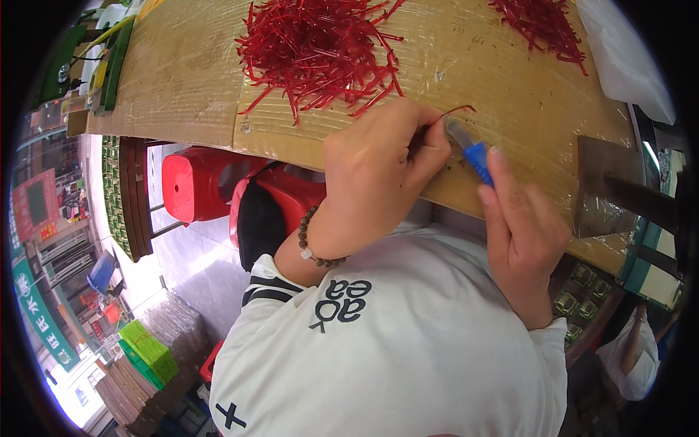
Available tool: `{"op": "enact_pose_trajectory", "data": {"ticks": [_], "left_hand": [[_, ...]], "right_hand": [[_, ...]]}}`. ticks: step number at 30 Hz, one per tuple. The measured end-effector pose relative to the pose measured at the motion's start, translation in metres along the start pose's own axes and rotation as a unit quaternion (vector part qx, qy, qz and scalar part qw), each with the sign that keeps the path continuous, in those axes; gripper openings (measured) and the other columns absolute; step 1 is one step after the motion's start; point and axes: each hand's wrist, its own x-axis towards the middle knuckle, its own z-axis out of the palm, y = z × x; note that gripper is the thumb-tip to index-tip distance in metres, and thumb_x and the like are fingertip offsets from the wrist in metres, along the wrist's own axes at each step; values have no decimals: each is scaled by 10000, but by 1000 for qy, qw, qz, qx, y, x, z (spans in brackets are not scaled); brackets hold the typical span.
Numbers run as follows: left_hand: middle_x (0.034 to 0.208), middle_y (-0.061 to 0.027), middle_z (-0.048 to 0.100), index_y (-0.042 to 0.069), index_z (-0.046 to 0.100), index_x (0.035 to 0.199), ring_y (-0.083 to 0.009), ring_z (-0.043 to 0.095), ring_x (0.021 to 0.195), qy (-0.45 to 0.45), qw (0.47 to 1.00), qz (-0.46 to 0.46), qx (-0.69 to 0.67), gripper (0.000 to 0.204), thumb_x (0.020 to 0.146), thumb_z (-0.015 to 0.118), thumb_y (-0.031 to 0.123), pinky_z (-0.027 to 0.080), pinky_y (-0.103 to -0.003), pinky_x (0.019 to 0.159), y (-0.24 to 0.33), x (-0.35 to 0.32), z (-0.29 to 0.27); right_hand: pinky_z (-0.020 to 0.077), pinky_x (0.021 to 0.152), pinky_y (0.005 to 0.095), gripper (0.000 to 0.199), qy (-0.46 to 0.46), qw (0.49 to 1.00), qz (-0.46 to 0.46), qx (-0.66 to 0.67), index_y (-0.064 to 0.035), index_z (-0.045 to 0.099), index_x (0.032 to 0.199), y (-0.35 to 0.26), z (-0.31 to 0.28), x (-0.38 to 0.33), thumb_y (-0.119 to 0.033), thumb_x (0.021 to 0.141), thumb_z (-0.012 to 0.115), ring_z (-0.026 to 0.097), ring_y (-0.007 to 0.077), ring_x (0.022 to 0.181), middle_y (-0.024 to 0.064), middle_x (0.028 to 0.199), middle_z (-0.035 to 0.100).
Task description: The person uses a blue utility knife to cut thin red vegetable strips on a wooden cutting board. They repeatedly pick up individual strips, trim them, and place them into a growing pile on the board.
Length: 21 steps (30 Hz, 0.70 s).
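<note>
A thin red strip (458, 108) is above the desk (182, 73), near its front edge, and sticks out from the left hand (382, 149), whose fingers are pinched together on it. The right hand (526, 229) has its fingers clamped on a small blue-handled tool (477, 162); its pale tip is close beside the strip, but I cannot tell if they touch. Beyond lies a large pile of red pieces (313, 51), and a smaller pile (542, 29) farther right.
</note>
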Motion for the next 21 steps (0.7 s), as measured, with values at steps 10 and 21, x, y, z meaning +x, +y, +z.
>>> {"op": "enact_pose_trajectory", "data": {"ticks": [10, 21], "left_hand": [[715, -107, 646, 17, 660, 864, -224, 645, 601, 37, 997, -47, -49, 108, 763, 700, 22, 488, -300, 525, -1, -2, 3], [860, -242, 664, -44, 661, 1021, -376, 639, 822, -102, 986, -4, 133, 259, 874, 615, 164, 499, -434, 742, 29, 133, -23]], "right_hand": [[374, 459, 327, 414, 62, 995, -41, 69, -92, 689, 1172, 11, 3, -6, -170, 771, 755, 448, 195, 479, 35, 607, 468], [356, 452, 317, 428, 82, 981, -51, 170, -96, 677, 1198, 14, 1, -11, -175, 782, 744, 417, 183, 484, 30, 603, 440]]}}
